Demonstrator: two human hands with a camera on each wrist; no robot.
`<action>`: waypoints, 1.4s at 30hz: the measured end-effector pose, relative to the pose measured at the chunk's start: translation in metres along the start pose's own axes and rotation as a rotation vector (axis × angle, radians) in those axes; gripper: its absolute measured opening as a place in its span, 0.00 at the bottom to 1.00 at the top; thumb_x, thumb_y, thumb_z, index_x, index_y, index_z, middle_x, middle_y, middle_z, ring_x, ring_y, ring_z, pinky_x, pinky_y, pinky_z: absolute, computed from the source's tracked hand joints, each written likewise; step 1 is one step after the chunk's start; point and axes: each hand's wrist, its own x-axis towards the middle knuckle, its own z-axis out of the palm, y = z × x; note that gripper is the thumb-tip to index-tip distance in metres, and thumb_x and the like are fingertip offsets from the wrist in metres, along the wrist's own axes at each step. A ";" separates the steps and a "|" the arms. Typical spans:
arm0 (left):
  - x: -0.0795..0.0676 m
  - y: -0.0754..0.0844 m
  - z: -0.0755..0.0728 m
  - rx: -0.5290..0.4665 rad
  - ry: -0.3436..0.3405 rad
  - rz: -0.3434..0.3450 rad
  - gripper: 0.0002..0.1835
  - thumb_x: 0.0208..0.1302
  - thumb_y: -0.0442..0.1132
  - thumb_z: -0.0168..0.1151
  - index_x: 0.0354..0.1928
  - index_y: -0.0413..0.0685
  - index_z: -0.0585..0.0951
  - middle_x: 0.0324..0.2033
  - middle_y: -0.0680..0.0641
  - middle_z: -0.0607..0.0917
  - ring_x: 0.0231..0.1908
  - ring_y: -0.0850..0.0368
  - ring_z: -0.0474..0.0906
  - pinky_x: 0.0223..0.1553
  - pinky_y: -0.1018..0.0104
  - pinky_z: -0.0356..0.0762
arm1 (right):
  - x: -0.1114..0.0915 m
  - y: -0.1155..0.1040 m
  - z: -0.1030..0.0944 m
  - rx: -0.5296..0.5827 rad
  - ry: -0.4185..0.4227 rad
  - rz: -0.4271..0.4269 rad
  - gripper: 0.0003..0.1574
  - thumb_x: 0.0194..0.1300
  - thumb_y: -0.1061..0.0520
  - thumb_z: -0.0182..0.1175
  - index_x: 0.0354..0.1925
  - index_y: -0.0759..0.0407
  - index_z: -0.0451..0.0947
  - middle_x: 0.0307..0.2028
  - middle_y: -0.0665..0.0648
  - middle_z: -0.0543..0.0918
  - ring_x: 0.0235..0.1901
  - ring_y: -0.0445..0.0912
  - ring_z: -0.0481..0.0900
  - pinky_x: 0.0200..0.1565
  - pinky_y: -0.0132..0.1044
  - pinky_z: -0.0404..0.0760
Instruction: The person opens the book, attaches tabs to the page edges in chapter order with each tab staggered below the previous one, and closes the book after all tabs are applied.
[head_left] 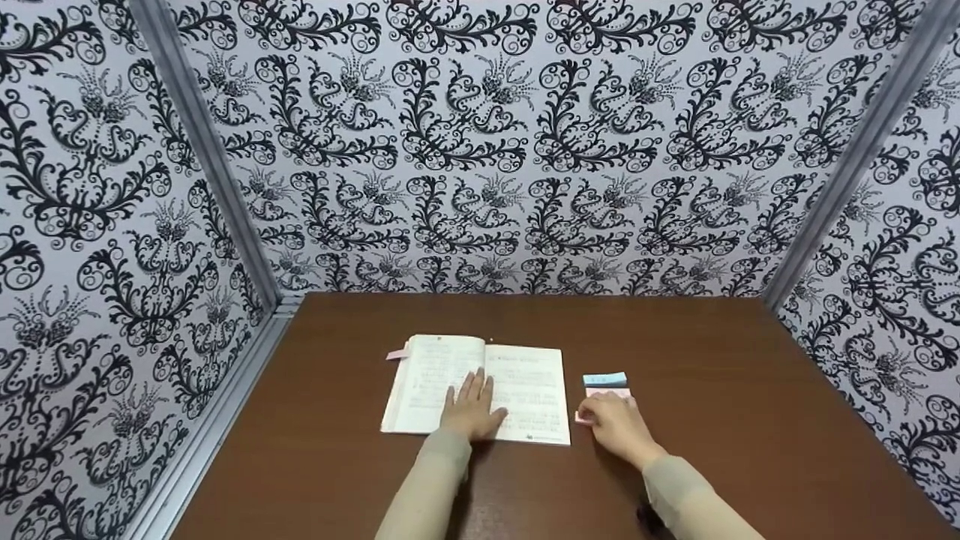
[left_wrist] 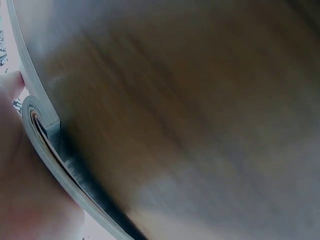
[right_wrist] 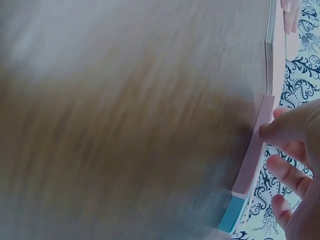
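Observation:
An open book (head_left: pixel 525 390) lies on the brown table, pages up. My left hand (head_left: pixel 471 412) rests flat across its middle, fingers spread; the left wrist view shows part of that hand (left_wrist: pixel 35 180) along the book's curled edge (left_wrist: pixel 65 172). To the right of the book, my right hand (head_left: pixel 616 426) pinches the near edge of a pink sticky note pad (head_left: pixel 600 391). Its thumb meets the pad's pink edge (right_wrist: pixel 252 150) in the right wrist view, other fingers above. Just behind lies a blue sticky note pad (head_left: pixel 604 379), which also shows as a blue block (right_wrist: pixel 231 214).
A pink tab (head_left: pixel 397 355) sticks out from the book's left side. Brown table surface (head_left: pixel 337 480) surrounds everything. Patterned walls (head_left: pixel 480 150) stand behind and at both sides, with metal frame posts (head_left: pixel 217 172). Something dark (head_left: pixel 651 517) shows beside the right sleeve.

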 end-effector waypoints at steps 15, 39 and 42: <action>-0.009 0.006 -0.011 -0.013 -0.019 -0.002 0.38 0.72 0.57 0.45 0.75 0.43 0.53 0.76 0.44 0.46 0.74 0.47 0.39 0.70 0.43 0.36 | -0.004 0.003 -0.002 0.025 -0.011 -0.043 0.12 0.54 0.69 0.65 0.30 0.53 0.81 0.30 0.47 0.83 0.36 0.47 0.79 0.42 0.56 0.72; -0.005 0.002 -0.008 0.050 0.000 0.051 0.39 0.70 0.58 0.49 0.74 0.41 0.57 0.75 0.43 0.52 0.74 0.47 0.44 0.70 0.44 0.43 | 0.035 -0.086 0.033 0.127 -0.279 -0.081 0.30 0.66 0.54 0.61 0.62 0.68 0.72 0.63 0.70 0.70 0.62 0.66 0.68 0.59 0.61 0.68; -0.009 -0.001 -0.007 0.094 0.039 0.069 0.38 0.70 0.56 0.50 0.73 0.39 0.58 0.74 0.42 0.55 0.73 0.47 0.48 0.70 0.45 0.47 | 0.033 -0.094 0.035 0.082 -0.310 -0.054 0.31 0.68 0.52 0.59 0.64 0.65 0.70 0.65 0.70 0.68 0.63 0.68 0.65 0.57 0.67 0.66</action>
